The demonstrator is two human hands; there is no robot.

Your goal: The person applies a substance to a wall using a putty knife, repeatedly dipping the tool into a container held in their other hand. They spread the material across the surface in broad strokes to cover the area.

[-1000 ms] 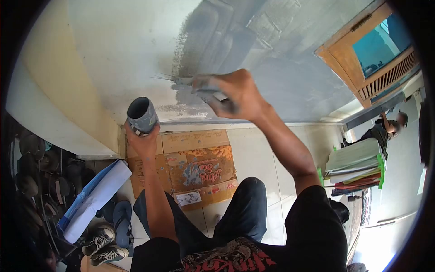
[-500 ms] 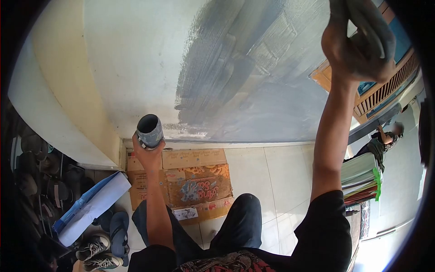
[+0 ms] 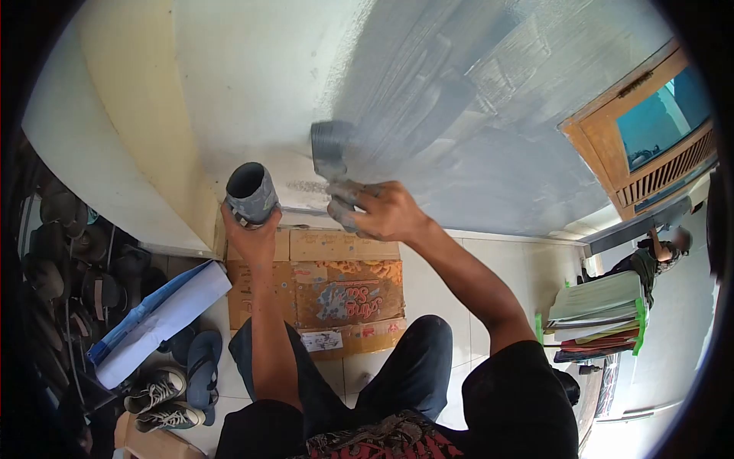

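My left hand [image 3: 254, 239] is wrapped round the lower part of a paint-smeared cup [image 3: 258, 200], its dark mouth tilted up. The inside is too dark to make out. In my right hand [image 3: 382, 210] is a paintbrush [image 3: 330, 149], gripped by its handle, with the wide bristle end up against the wall [image 3: 252, 84]. Grey paint [image 3: 489, 168] covers the wall to the right in streaky strokes, while the left part is pale. Grey smears mark my right fingers. The brush is slightly blurred.
Paint-spotted flattened cardboard [image 3: 344, 294] lies on the tiled floor [image 3: 436, 291] below the wall. Shoes [image 3: 160, 398] and a white-and-blue roll [image 3: 164, 329] are at left, beside a dark rack [image 3: 84, 275]. A wooden-framed window [image 3: 634, 130] and another person [image 3: 661, 252] are at right.
My right hand has come down and left from high at the upper right, bringing the brush to the wall near the cup. My left hand still holds the cup.
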